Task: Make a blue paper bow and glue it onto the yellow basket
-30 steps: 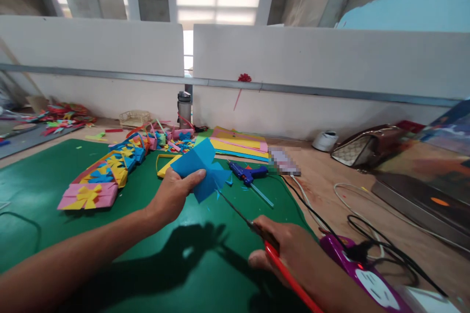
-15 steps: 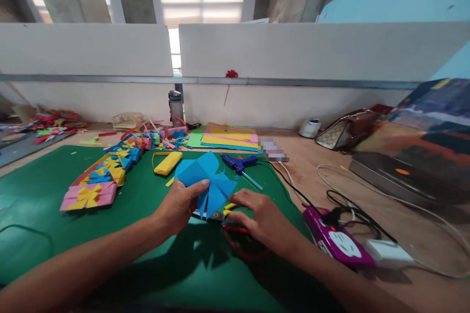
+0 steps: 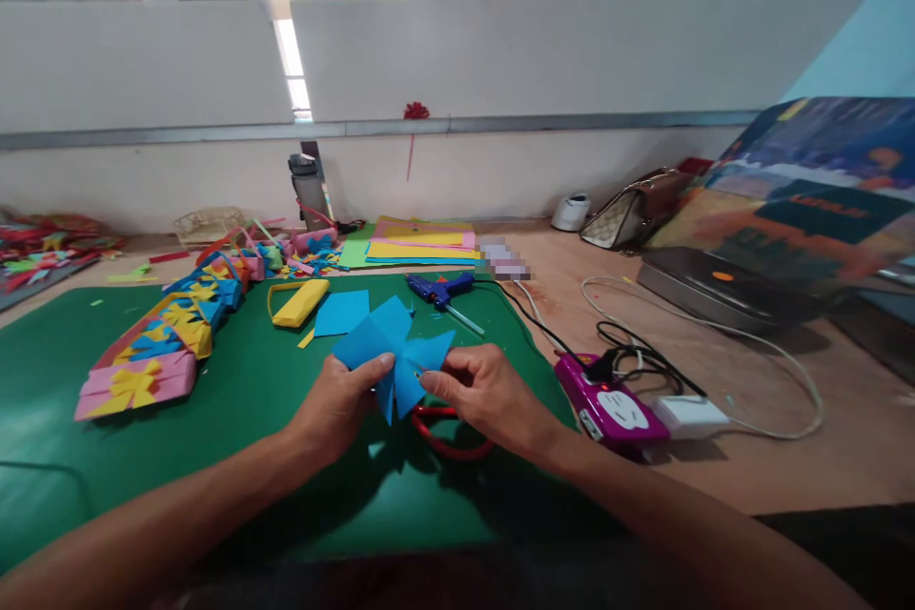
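A blue paper cut-out point(image 3: 390, 334) with slits and pointed flaps is held up over the green mat point(image 3: 235, 496). My left hand point(image 3: 339, 405) grips its left side, thumb on top. At its right edge, my right hand point(image 3: 490, 396) pinches a flap between thumb and fingers. Below lie scissors point(image 3: 457, 451) with red handles, their blades hidden by the paper and my hands. Behind the cut-out are a blue paper square point(image 3: 343, 313), a small yellow paper bag point(image 3: 301, 303) and a blue glue gun point(image 3: 439, 290).
Several decorated paper boxes point(image 3: 135, 385) stand in a row on the left. Stacked coloured sheets point(image 3: 421, 243) lie at the back, beside paper scraps point(image 3: 321, 257) and a bottle point(image 3: 307, 191). A purple power strip point(image 3: 607, 405) with cables sits at the right.
My right hand has come away from the scissors and up to the cut-out's right edge. The scissors now rest on the mat. The whole view has shifted a little.
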`<state>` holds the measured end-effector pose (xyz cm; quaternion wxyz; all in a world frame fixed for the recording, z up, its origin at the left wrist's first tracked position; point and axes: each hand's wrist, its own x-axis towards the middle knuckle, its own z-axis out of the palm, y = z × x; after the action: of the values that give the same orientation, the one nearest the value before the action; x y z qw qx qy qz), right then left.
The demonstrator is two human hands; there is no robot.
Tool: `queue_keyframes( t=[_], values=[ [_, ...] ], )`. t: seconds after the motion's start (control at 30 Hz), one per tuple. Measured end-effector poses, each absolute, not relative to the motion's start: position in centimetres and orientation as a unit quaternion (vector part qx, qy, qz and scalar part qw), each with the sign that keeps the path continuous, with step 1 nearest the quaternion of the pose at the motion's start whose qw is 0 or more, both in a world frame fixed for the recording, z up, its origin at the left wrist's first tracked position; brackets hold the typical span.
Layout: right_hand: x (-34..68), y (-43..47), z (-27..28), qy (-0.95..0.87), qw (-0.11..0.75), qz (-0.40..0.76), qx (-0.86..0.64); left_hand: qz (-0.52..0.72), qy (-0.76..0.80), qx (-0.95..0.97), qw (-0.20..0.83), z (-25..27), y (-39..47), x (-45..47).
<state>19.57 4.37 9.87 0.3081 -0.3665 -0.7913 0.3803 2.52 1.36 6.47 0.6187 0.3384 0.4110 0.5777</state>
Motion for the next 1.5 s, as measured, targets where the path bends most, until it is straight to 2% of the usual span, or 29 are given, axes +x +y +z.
queue_keyframes(
  t=[0.43,0.6,1.1,1.5],
  values=[
    [18.9,4.9,8.0,-0.642,0.313,0.594,-0.369,0.551,0.422,0.354,0.627,5.9,1.1,3.0],
    [18.7,4.8,7.6,-0.602,0.313,0.624,-0.388,0.544,0.418,0.371,0.626,5.4,1.1,3.1],
    [18.9,4.5,8.6,-0.652,0.303,0.582,-0.379,0.549,0.392,0.338,0.656,5.3,1.2,3.4],
    [19.0,4.6,7.6,-0.762,0.352,0.426,-0.336,0.548,0.343,0.322,0.692,5.6,1.3,3.6]
  ],
)
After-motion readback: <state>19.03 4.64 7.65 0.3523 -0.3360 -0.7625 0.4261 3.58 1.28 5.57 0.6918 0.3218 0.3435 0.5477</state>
